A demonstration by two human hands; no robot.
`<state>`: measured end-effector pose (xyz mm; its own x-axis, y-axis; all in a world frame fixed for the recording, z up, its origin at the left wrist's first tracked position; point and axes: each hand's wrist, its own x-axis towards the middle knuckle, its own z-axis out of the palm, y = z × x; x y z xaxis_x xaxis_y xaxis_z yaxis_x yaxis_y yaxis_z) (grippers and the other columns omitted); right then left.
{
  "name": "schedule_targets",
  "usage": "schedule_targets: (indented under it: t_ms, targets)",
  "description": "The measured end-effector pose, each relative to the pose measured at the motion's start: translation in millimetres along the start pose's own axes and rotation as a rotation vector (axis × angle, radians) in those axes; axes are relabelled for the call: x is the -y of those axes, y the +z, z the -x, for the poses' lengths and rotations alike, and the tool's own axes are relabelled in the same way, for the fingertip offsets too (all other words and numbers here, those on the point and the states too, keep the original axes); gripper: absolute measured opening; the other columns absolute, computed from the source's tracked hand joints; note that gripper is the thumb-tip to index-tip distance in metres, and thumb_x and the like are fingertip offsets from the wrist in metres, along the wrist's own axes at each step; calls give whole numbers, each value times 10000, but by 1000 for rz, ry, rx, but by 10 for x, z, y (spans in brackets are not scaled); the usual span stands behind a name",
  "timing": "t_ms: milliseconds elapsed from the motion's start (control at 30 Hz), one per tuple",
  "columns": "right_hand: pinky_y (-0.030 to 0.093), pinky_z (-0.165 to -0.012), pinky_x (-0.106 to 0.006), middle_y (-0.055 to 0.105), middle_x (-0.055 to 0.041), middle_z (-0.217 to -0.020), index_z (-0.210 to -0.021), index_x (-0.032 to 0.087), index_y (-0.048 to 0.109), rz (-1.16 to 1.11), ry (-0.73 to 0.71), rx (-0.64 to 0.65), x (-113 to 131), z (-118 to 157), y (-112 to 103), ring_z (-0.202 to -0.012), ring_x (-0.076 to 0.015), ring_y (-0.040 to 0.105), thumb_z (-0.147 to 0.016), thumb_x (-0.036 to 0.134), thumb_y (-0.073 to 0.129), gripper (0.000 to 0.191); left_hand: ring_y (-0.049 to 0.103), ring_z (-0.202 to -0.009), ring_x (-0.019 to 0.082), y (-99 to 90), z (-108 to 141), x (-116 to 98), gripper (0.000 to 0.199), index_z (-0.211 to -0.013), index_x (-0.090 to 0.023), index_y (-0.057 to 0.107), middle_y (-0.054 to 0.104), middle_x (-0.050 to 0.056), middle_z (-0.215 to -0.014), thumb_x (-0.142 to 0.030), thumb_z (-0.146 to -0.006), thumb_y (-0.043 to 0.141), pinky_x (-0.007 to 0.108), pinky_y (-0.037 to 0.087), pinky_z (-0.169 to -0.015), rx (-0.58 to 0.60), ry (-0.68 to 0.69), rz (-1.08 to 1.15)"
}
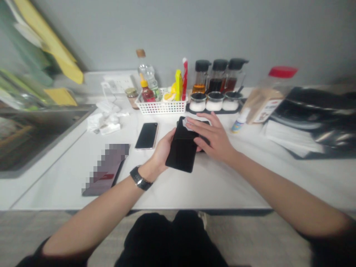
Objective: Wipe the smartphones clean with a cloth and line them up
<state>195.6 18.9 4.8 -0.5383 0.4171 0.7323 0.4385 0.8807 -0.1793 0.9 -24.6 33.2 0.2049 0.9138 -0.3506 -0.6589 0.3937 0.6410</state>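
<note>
With fingers (199, 128) of the right hand (218, 142) loosely spread, touching a small white pad (187, 123) on the far end of a flat black rectangular device (181, 151), gripped along its left edge by the left hand (161, 150), long axis near to far.

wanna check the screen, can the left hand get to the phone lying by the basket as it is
Probably, but not empty-handed: the left hand is holding the black flat item. The phone lies close beside it on the counter, with nothing visible between them.
</note>
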Motion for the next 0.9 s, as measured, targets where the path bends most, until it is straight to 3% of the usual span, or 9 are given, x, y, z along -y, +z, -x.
schedule_targets:
  t_ms: [100,200,300,400,500,600,667,767,900]
  targets:
    - [238,-1356,-615,694,-33,-1525,-1504,293,649,-123,-197,124,108,3,60,-1548,-295,503,-1081,516,574,484,705,-591,138,-34,-22,21,368,-972,-115,768,774,32,-723,-236,-1099,444,239,622,-719,-46,46,-1]
    - [293,-1353,-503,819,10,-1312,-1335,311,765,-200,-352,78,173,18,49,-1434,-218,628,-1077,376,611,306,767,-718,168,-77,-41,-1,398,-1060,-92,778,822,72,-861,-272,-1108,427,260,639,-789,-39,120,22]
    - [302,-1342,-543,827,24,-1285,-1292,351,786,-80,-152,-60,102,17,-25,-1364,-226,681,-1093,284,546,319,796,-777,233,-75,-33,-16,419,-1166,-98,773,830,94,-897,-316,-1109,419,370,665,-837,14,53,13]
    - [242,-1341,-660,704,-12,-1509,-1455,340,692,33,43,-42,51,0,-43,-1514,-307,547,-1105,384,514,395,770,-678,217,-49,-26,8,369,-1110,-113,777,808,72,-804,-306,-1099,462,354,664,-754,13,-36,-18]
    - [246,-1355,-624,691,-13,-1526,-1468,315,682,-63,-114,105,121,-6,13,-1558,-297,501,-1085,486,561,437,720,-595,160,-43,-37,25,355,-1010,-105,778,766,41,-705,-236,-1094,459,258,626,-688,-40,34,5]
    - [308,-1349,-532,819,40,-1301,-1236,339,810,-153,-271,128,174,6,38,-1426,-232,644,-1088,413,576,286,775,-727,195,-57,-46,3,410,-1090,-83,782,809,78,-819,-262,-1107,414,289,645,-780,-44,115,34]
    - [331,-1333,-533,851,51,-1200,-1133,353,839,-111,-170,29,133,13,13,-1315,-215,720,-1101,329,540,301,801,-816,231,-62,-43,-14,426,-1166,-88,774,832,101,-919,-292,-1110,405,351,659,-851,-25,131,41]
    - [295,-1329,-627,794,4,-1359,-1301,335,785,1,62,-56,32,9,-25,-1406,-266,655,-1115,329,494,346,804,-809,244,-61,-41,-7,417,-1184,-92,770,832,106,-921,-316,-1108,427,396,665,-874,0,56,19]
    - [256,-1343,-653,651,-26,-1570,-1509,282,645,-66,-66,123,82,-4,26,-1577,-316,471,-1088,478,564,471,777,-729,189,-83,-66,32,343,-1175,-96,776,823,62,-855,-236,-1078,478,308,650,-852,-33,39,54]
